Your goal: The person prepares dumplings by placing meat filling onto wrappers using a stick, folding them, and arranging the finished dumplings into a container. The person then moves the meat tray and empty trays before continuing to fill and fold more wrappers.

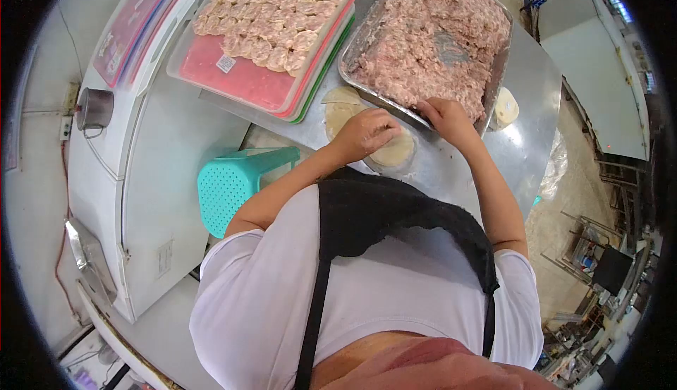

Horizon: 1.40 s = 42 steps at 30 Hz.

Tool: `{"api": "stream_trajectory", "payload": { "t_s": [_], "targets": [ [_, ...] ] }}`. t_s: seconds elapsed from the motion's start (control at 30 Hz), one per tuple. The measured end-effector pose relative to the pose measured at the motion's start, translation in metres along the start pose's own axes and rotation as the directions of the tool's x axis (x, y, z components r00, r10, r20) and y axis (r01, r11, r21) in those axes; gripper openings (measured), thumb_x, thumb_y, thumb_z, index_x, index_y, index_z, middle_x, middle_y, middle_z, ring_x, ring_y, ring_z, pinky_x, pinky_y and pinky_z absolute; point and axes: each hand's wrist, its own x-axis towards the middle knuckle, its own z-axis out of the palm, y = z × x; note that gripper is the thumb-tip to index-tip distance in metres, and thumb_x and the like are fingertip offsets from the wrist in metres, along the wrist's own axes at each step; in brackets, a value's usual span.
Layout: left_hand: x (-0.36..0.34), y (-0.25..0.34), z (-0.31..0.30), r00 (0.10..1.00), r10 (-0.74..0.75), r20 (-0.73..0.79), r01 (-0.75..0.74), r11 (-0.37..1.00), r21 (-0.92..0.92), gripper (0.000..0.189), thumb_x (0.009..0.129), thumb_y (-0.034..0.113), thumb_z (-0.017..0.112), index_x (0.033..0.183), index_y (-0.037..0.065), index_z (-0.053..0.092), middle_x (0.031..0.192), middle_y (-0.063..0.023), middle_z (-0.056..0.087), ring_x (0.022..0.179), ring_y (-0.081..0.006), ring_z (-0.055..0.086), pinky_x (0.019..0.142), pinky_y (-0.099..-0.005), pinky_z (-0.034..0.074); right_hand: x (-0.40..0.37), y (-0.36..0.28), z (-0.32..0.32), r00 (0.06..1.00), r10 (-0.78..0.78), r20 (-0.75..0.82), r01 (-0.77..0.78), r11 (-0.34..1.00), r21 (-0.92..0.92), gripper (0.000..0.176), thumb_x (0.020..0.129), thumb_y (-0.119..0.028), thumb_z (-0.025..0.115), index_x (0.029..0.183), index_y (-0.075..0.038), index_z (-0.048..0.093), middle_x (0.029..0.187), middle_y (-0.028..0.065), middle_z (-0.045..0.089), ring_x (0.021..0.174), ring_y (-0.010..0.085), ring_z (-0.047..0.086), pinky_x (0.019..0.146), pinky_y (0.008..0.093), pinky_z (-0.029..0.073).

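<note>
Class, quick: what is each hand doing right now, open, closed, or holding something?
Left hand: curled over the round wrappers; grip cannot be told.
Right hand: curled at the meat tray rim; contents cannot be told.

I see shiny steel worktop (525, 101): metal tray of mince (347, 68) far edge, stacked pink plastic trays (240, 81) far-left corner, round pale dough wrappers (340, 113) near edge.

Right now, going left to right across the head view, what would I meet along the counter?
Metal mug → pink tray of folded dumplings → metal tray of minced filling → small stack of round wrappers.
</note>
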Motion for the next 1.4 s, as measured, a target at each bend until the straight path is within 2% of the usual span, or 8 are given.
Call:
{"api": "stream_trajectory", "payload": {
  "t_s": [0.13, 0.2, 0.53, 0.73, 0.8, 0.93, 1.17, 1.4],
  "targets": [
    [0.006, -0.002, -0.012, 0.937, -0.334, 0.104, 0.335, 0.773, -0.538, 0.018, 0.094, 0.02, 0.058, 0.093, 0.003, 0.063, 0.093, -0.004, 0.065, 0.091, -0.0183, 0.061, 0.081, -0.0337, 0.048, 0.034, 0.004, -0.02, 0.996, 0.083, 0.021, -0.081, 0.994, -0.077, 0.038, 0.095, -0.036, 0.054, 0.089, -0.002, 0.069, 0.075, 0.0162, 0.067, 0.07, 0.0335, 0.064, 0.062, 0.041, 0.048],
    [0.01, 0.005, -0.014, 0.804, -0.562, 0.194, 0.313, 0.122, -0.942, 0.022, 0.097, 0.021, 0.056, 0.106, 0.001, 0.06, 0.1, -0.0037, 0.063, 0.098, -0.0131, 0.06, 0.088, -0.0319, 0.048, 0.053, -0.009, -0.031, 0.999, 0.037, -0.02, -0.041, 0.963, -0.267, 0.039, 0.096, -0.035, 0.053, 0.088, 0.0, 0.067, 0.075, 0.0157, 0.067, 0.071, 0.0337, 0.065, 0.063, 0.0416, 0.048],
    [-0.023, -0.028, 0.002, 0.804, -0.483, 0.347, 0.429, 0.066, -0.901, 0.04, 0.095, 0.025, 0.06, 0.126, 0.001, 0.052, 0.111, -0.0048, 0.062, 0.102, -0.0112, 0.06, 0.089, -0.0281, 0.05, 0.042, -0.071, 0.025, 0.948, -0.305, 0.087, 0.279, 0.672, -0.686, 0.016, 0.086, -0.021, 0.055, 0.085, -0.006, 0.061, 0.076, 0.0148, 0.065, 0.069, 0.0312, 0.068, 0.056, 0.0426, 0.052],
    [-0.031, -0.021, -0.01, 0.799, -0.454, 0.393, 0.598, 0.537, -0.596, 0.04, 0.092, 0.017, 0.061, 0.127, -0.001, 0.053, 0.116, -0.0066, 0.063, 0.102, -0.015, 0.063, 0.092, -0.0296, 0.05, 0.026, -0.04, 0.021, 1.0, -0.006, 0.007, 0.006, 1.0, 0.01, 0.038, 0.096, -0.037, 0.049, 0.093, -0.005, 0.069, 0.083, 0.0201, 0.066, 0.077, 0.0387, 0.065, 0.071, 0.0462, 0.048],
    [-0.029, -0.003, -0.017, 0.804, -0.437, 0.405, 0.386, -0.135, -0.913, 0.033, 0.091, 0.013, 0.061, 0.12, -0.002, 0.058, 0.114, -0.0068, 0.064, 0.098, -0.0158, 0.065, 0.091, -0.0301, 0.051, 0.025, -0.018, 0.018, 1.0, 0.013, -0.019, -0.011, 0.997, 0.08, 0.039, 0.096, -0.038, 0.05, 0.094, -0.004, 0.069, 0.077, 0.0179, 0.065, 0.072, 0.0342, 0.064, 0.068, 0.0433, 0.048],
    [-0.001, 0.012, -0.003, 0.779, -0.621, 0.09, 0.304, 0.248, -0.92, 0.036, 0.094, 0.019, 0.054, 0.124, -0.002, 0.054, 0.116, -0.012, 0.064, 0.104, -0.0226, 0.063, 0.094, -0.0379, 0.051, 0.023, -0.012, -0.011, 0.99, 0.117, -0.081, -0.083, 0.937, 0.341, 0.042, 0.096, -0.04, 0.054, 0.091, 0.0, 0.069, 0.061, 0.0027, 0.053, 0.059, 0.0123, 0.049, 0.058, 0.0298, 0.04],
    [0.093, 0.042, -0.009, 0.861, -0.495, -0.116, -0.138, -0.009, -0.99, 0.051, 0.093, 0.048, 0.053, 0.117, 0.003, 0.056, 0.112, -0.0121, 0.063, 0.103, -0.026, 0.061, 0.094, -0.0421, 0.047, 0.011, -0.006, -0.021, 0.976, 0.109, -0.187, 0.021, 0.812, 0.583, 0.032, 0.097, -0.03, 0.056, 0.106, -0.002, 0.069, 0.072, 0.0018, 0.059, 0.065, 0.0105, 0.053, 0.061, 0.0269, 0.043],
    [0.11, 0.004, 0.005, 0.805, -0.567, -0.173, -0.209, 0.002, -0.978, 0.083, 0.088, 0.068, 0.044, 0.132, -0.002, 0.044, 0.135, -0.0236, 0.048, 0.126, -0.0392, 0.045, 0.109, -0.0571, 0.029, -0.023, -0.005, -0.077, 0.928, -0.246, -0.28, 0.157, 0.939, -0.305, 0.027, 0.094, -0.029, 0.057, 0.107, -0.008, 0.067, 0.087, 0.0196, 0.067, 0.08, 0.0387, 0.064, 0.07, 0.0476, 0.05]
  ]
}}
